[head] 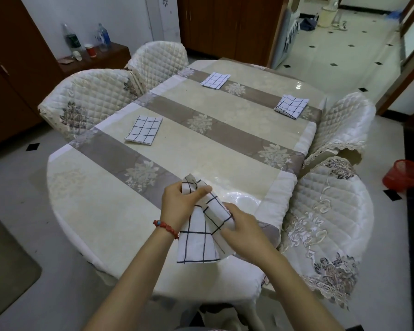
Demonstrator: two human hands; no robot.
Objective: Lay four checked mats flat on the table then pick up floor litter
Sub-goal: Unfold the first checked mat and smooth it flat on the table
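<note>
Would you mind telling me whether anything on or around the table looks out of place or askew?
The red basket lies tipped on its side on the floor at right. The far-right mat looks rumpled, not flat. The fourth mat hangs bunched between both hands.

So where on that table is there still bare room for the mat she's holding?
The near end of the table, below the near-left mat, is bare. So is the middle strip between that mat and the right mat. The far end, with the far mat, is more crowded.
</note>
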